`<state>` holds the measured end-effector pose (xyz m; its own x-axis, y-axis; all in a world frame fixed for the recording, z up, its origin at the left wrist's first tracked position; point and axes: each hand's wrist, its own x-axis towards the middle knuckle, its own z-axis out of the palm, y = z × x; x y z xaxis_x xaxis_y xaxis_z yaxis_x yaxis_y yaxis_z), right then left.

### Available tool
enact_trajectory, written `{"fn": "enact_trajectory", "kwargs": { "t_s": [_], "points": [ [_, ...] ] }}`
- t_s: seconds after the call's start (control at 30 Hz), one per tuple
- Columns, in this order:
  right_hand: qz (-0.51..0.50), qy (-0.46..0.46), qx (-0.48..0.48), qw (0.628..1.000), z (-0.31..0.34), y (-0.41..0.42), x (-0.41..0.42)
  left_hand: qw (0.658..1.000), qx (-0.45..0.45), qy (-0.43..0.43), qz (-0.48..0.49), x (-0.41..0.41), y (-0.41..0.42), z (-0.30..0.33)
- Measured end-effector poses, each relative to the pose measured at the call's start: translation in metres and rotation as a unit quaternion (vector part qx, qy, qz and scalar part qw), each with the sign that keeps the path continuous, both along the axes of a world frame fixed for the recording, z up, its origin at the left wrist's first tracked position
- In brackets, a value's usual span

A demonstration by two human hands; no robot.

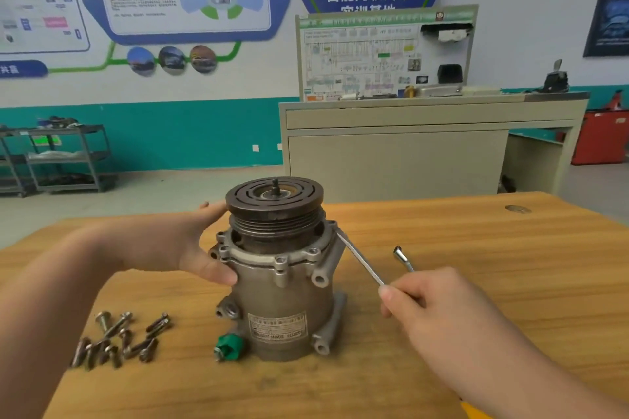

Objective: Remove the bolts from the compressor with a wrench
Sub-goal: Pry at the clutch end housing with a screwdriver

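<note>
A grey metal compressor [282, 286] stands upright on the wooden table [476, 241], its dark pulley on top. My left hand [190, 245] holds its upper left side, thumb on the body and fingers reaching to the pulley's edge. My right hand [429, 299] grips a chrome wrench [360, 258] with several arms. One arm reaches up-left to the flange at the compressor's upper right, and another arm sticks up free. Several loose bolts [119, 340] lie on the table at the front left.
A green plug [229, 345] sticks out at the compressor's lower left. Behind the table stand a beige workbench with a display board [384, 54], a grey shelf cart [64, 156] at the left, and a red cabinet [602, 136] at the right.
</note>
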<state>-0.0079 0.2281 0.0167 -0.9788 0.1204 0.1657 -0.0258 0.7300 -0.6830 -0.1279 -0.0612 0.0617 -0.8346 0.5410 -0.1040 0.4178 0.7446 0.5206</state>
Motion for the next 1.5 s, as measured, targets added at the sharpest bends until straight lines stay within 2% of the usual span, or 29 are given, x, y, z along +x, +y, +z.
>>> {"fn": "enact_trajectory", "kwargs": {
  "t_s": [0.07, 0.13, 0.23, 0.3, 0.37, 0.57, 0.67, 0.87, 1.5],
  "points": [
    [0.000, -0.014, -0.007, 1.000, 0.000, 0.000, -0.011, 0.999, 0.051, 0.016, 0.008, 0.020, 0.017, -0.003],
    [0.003, -0.021, -0.003, 1.000, -0.002, 0.000, -0.016, 0.986, 0.159, 0.053, 0.024, 0.037, 0.041, -0.020],
    [0.005, -0.026, 0.002, 1.000, -0.006, -0.001, -0.016, 0.936, 0.291, 0.151, 0.128, 0.040, 0.070, -0.051],
    [0.007, -0.030, 0.005, 1.000, -0.006, -0.003, -0.014, 0.907, 0.338, 0.152, 0.197, 0.042, 0.080, -0.060],
    [0.012, -0.038, 0.012, 0.999, -0.004, -0.004, -0.012, 0.884, 0.382, 0.161, 0.217, 0.042, 0.084, -0.065],
    [-0.004, -0.087, 0.071, 0.994, 0.024, -0.004, -0.017, 0.861, 0.412, 0.182, 0.238, 0.047, 0.088, -0.073],
    [-0.004, -0.124, 0.080, 0.989, 0.042, -0.006, -0.026, 0.858, 0.407, 0.194, 0.246, 0.049, 0.089, -0.076],
    [-0.004, -0.137, 0.133, 0.982, 0.058, -0.014, -0.026, 0.857, 0.378, 0.226, 0.268, 0.046, 0.090, -0.079],
    [-0.039, -0.149, 0.120, 0.981, 0.050, -0.015, -0.010, 0.846, 0.366, 0.258, 0.290, 0.048, 0.091, -0.084]
  ]
}}
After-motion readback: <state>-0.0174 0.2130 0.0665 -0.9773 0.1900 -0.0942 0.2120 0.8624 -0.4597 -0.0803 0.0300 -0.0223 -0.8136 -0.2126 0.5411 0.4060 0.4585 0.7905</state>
